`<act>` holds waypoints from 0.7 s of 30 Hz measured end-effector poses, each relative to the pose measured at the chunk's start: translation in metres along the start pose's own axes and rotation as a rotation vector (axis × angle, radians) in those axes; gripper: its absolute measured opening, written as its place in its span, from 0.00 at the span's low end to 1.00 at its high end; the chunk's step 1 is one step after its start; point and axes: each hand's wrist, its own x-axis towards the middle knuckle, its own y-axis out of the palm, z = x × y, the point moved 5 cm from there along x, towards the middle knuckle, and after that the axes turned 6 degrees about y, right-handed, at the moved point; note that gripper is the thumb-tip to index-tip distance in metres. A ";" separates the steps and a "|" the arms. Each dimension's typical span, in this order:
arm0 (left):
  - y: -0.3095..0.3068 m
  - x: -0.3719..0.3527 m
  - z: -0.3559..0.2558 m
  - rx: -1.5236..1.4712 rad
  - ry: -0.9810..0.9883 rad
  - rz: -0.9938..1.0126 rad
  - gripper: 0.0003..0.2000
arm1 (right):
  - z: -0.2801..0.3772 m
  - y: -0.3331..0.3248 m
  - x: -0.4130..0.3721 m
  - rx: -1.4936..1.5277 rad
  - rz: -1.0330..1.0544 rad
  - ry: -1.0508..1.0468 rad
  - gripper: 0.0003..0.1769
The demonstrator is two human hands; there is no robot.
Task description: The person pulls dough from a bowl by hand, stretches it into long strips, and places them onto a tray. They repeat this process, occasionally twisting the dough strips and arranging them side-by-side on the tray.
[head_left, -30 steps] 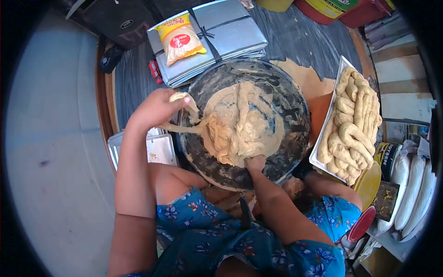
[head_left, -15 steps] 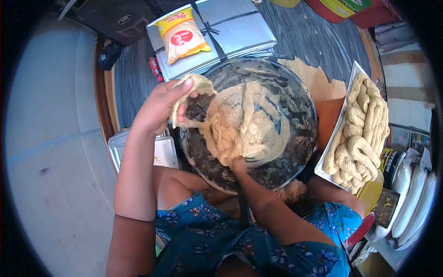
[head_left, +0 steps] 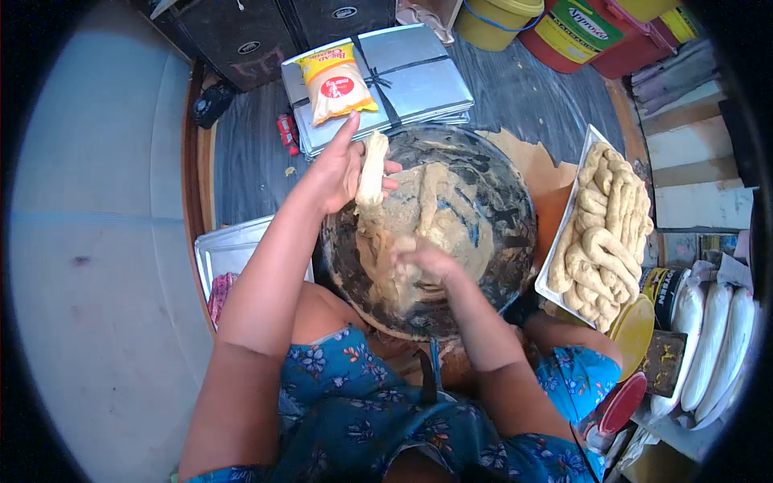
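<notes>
The table [head_left: 241, 161] is big, round and dark, and it lies under both hands. The pan [head_left: 515, 193] sits on it. It is wide, round and black, and both hands are over it. Past the left hand, farther from the person, is a stack [head_left: 427, 72] of flat grey sheets tied with string. To the right of the right hand, just beside the pan, is a long white tray [head_left: 564, 233]. It is full of twists [head_left: 612, 217] of dough. The dough [head_left: 447, 213] is a big soft tan lump in the pan. It lies under the right hand and spreads away toward the far side. A bag [head_left: 336, 84] with yellow and red on it lies on the stack, just past the left hand's fingertips.

The left hand [head_left: 342, 165] is up over the pan's left edge. Its fingers and thumb are closed around a strip [head_left: 371, 173] of dough. The strip stands nearly straight up in the hand, and its low end runs down to the lump. The right hand [head_left: 427, 259] is lower and nearer the person. It rests on the lump with bent fingers. I cannot tell if it squeezes the dough or only presses on it.
</notes>
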 end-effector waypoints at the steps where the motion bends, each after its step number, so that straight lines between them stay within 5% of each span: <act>1: -0.001 0.000 0.002 0.021 -0.010 -0.003 0.44 | 0.045 0.011 -0.015 -0.243 -0.040 -0.139 0.21; 4: -0.006 0.005 0.009 0.035 -0.020 0.064 0.48 | 0.147 0.043 -0.051 -0.802 -0.140 -0.266 0.26; 7: -0.009 0.016 0.020 -0.051 -0.053 -0.033 0.40 | 0.216 0.066 -0.064 -0.929 -0.274 -0.298 0.22; 8: 0.002 0.005 0.014 -0.051 -0.038 0.066 0.36 | 0.230 0.059 -0.051 -1.024 -0.359 -0.480 0.20; 11: 0.014 -0.004 0.005 -0.047 0.042 0.087 0.32 | 0.250 0.056 -0.041 -1.203 -0.291 -0.374 0.15; 14: 0.017 -0.005 0.004 0.050 0.107 0.061 0.24 | 0.275 0.037 -0.051 -0.865 -0.553 -0.423 0.16; 17: 0.030 -0.014 0.001 0.045 0.064 0.067 0.18 | 0.268 0.023 -0.050 -0.834 -0.445 -0.418 0.14; 21: 0.032 -0.013 -0.003 0.144 0.050 0.112 0.14 | 0.258 -0.001 -0.052 -0.533 -0.572 -0.287 0.11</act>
